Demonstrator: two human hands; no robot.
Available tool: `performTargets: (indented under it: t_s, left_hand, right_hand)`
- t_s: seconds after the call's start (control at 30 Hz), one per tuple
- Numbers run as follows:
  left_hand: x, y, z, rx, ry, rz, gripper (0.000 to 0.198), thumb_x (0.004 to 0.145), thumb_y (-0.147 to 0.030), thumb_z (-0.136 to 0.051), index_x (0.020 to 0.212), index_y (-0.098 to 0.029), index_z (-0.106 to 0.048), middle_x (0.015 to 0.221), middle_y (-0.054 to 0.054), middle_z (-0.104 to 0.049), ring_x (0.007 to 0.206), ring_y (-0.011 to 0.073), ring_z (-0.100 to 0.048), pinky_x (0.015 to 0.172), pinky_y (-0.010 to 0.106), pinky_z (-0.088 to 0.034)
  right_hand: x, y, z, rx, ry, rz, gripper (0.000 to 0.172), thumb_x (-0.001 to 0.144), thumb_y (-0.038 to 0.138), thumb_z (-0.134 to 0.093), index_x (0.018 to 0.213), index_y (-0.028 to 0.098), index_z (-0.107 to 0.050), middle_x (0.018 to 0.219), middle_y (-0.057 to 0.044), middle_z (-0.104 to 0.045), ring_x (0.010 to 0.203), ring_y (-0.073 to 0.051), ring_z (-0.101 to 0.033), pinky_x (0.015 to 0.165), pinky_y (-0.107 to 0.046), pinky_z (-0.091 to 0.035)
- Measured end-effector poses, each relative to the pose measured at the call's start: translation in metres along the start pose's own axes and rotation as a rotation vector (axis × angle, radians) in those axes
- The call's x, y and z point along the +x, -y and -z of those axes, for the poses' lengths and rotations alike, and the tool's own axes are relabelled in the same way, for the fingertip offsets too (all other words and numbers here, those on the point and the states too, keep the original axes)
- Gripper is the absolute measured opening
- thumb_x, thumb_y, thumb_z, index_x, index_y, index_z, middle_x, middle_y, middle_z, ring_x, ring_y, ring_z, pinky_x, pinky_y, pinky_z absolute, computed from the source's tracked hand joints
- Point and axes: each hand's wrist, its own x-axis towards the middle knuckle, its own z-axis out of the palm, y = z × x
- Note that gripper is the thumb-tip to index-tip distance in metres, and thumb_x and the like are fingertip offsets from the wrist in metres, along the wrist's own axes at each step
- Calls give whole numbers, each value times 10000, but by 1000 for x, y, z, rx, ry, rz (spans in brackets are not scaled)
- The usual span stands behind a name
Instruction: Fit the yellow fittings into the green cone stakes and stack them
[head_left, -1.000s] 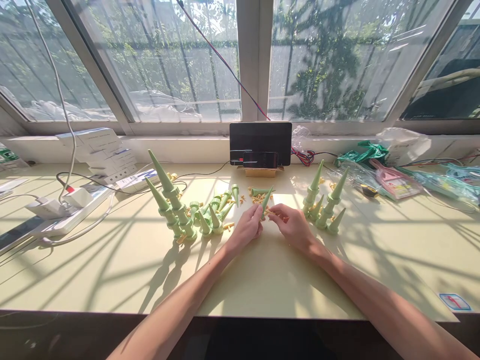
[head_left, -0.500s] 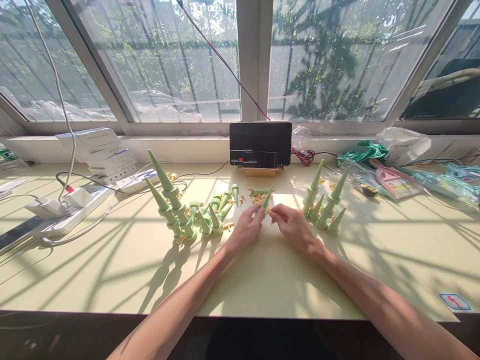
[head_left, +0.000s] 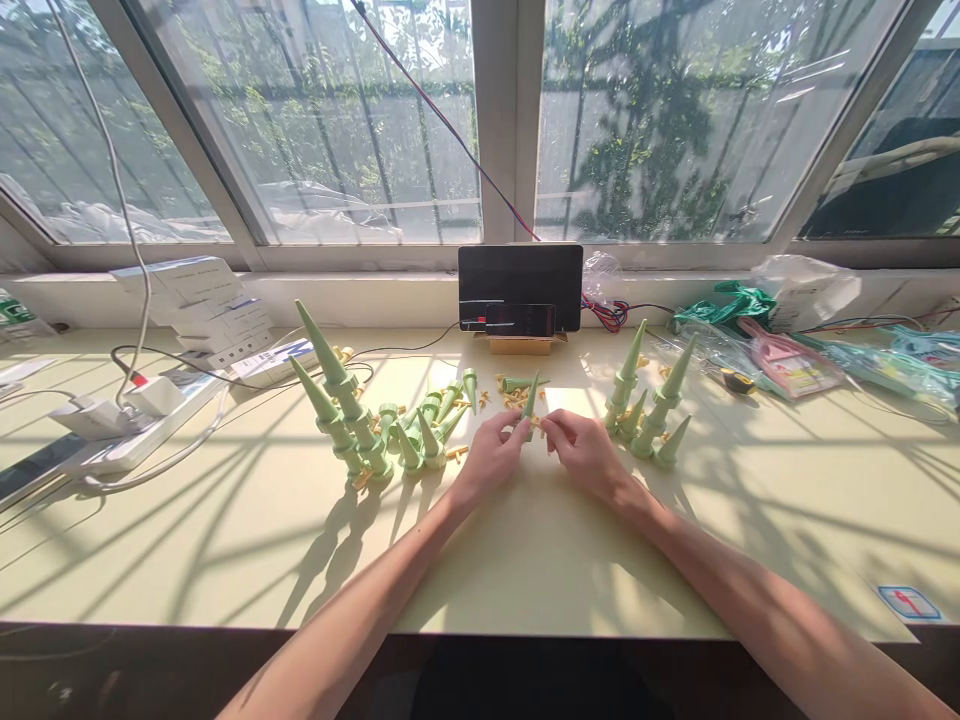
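Observation:
My left hand (head_left: 491,458) is closed around the base of a green plastic cone (head_left: 529,400) whose tip points up and away. My right hand (head_left: 581,450) pinches a small yellow piece at the cone's base; the piece is mostly hidden by my fingers. The two hands touch over the pale yellow table (head_left: 480,560). Loose green cones and small yellow parts (head_left: 514,395) lie just beyond my hands. Stacked green cones (head_left: 341,400) stand to the left, and more stacked cones (head_left: 649,405) stand to the right.
A black screen on a stand (head_left: 520,285) sits at the back against the window sill. A power strip with cables (head_left: 142,405) and white boxes (head_left: 202,305) lie at the left. Plastic bags and a pink tool (head_left: 787,360) are at the right.
My hands have drawn slightly closer together, and the held cone has tilted more upright. My right fingers have moved in to the cone's base.

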Motion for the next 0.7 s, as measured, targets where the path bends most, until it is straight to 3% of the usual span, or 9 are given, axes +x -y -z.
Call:
performTargets:
  t_s: [0.17, 0.37, 0.57, 0.7]
  left_hand:
    - [0, -1, 0, 74, -23, -29, 306, 882, -455, -550, 833, -169, -645, 594, -32, -480, 498, 97, -385, 489, 238, -306]
    - [2, 3, 0, 66, -72, -23, 319, 882, -453, -546, 822, -158, -650, 748, 13, -610, 567, 103, -476, 536, 241, -372]
    - [3, 3, 1, 70, -107, -1, 313, 880, -444, -547, 828, -157, -660, 705, 18, -615, 594, 124, -519, 554, 245, -396]
    - [3, 4, 1, 68, -93, -7, 317, 881, -451, -549, 820, -157, -651, 708, 13, -604, 583, 116, -504, 542, 238, -383]
  right_hand:
    - [0, 1, 0, 4, -6, -6, 268, 961, 358, -471, 817, 192, -625, 669, -3, -629, 599, -143, -553, 610, -262, -423]
    - [-1, 0, -1, 25, -14, 18, 183, 942, 324, -508, 945, 194, -636, 816, -41, -703, 705, -176, -639, 645, -282, -465]
    - [-1, -3, -4, 72, -17, 32, 166, 927, 310, -525, 982, 192, -628, 882, -66, -720, 772, -197, -663, 651, -292, -492]
    - [-1, -2, -2, 91, -2, 13, 164, 928, 287, -497, 935, 185, -626, 825, -63, -705, 687, -178, -638, 607, -283, -478]
